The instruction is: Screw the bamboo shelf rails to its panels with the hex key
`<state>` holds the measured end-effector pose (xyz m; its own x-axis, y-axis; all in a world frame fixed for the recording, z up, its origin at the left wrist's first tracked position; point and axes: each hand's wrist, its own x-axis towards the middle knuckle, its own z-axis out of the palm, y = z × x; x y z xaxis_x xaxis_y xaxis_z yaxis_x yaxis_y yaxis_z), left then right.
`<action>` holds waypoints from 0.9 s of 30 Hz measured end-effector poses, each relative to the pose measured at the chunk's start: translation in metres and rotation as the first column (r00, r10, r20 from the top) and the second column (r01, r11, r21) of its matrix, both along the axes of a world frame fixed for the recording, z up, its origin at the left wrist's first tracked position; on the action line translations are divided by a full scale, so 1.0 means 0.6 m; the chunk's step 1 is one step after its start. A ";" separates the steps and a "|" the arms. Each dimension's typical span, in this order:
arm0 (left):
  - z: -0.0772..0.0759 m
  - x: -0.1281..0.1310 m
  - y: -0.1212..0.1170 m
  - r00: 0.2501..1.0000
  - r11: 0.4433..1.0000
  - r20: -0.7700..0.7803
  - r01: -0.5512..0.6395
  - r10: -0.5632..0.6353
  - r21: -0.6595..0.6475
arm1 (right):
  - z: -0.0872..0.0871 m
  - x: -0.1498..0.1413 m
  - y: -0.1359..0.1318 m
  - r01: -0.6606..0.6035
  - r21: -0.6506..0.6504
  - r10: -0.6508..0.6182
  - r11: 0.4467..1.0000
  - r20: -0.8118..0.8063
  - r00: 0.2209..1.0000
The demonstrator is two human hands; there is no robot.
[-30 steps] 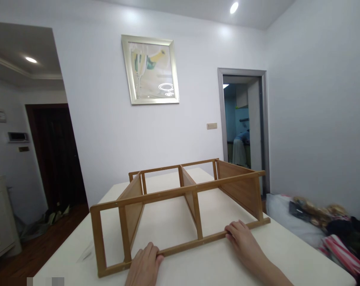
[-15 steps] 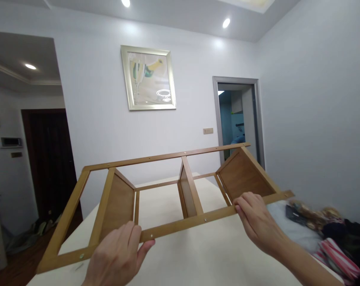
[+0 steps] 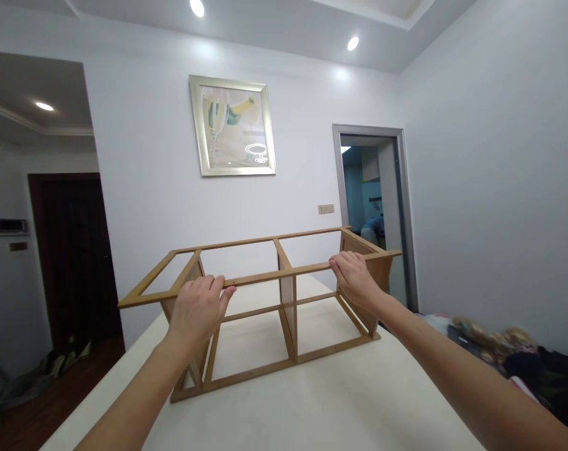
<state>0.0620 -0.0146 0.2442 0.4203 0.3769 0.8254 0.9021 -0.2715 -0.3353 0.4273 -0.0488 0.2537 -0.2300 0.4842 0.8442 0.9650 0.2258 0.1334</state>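
Observation:
A wooden shelf frame [image 3: 290,313] lies on its side across a white table [image 3: 312,407]. It has long rails, several crosspieces and brown panels set between them. My left hand [image 3: 198,305] is wrapped over the upper near rail, left of the middle panel, with the thumb along its front. Farther right, my right hand [image 3: 354,274] grips the same rail close to the end panel. Part of the rail is hidden under my fingers. The lower rails appear to rest on the tabletop.
Behind the table stands a white wall with a framed picture [image 3: 234,128] and a switch plate [image 3: 325,208]. A doorway [image 3: 371,188] opens at the right. Clothes [image 3: 523,369] are heaped beyond the table's right side. A dark door [image 3: 74,257] is at the left.
The shelf frame has moved away from me and tipped back, so its lower near rail now shows on the table. Both hands have gone forward with the upper rail, still holding it.

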 end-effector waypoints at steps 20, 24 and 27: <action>-0.043 0.013 0.104 0.995 0.992 0.093 -0.010 0.022 -0.124 | -0.026 0.005 0.120 0.151 -0.064 -0.143 0.986 0.114 0.983; -0.039 0.010 0.123 0.996 0.988 0.083 -0.011 0.024 -0.151 | -0.020 0.009 0.137 0.145 -0.102 -0.132 0.984 0.120 0.984; -0.035 0.008 0.127 0.997 0.988 0.082 0.000 0.013 -0.155 | -0.016 0.009 0.137 0.130 -0.115 -0.119 0.985 0.100 0.988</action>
<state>0.0671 0.0616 0.2233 0.3503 0.5057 0.7884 0.9269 -0.3082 -0.2142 0.4329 0.0336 0.2441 -0.2362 0.6111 0.7555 0.9713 0.1247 0.2027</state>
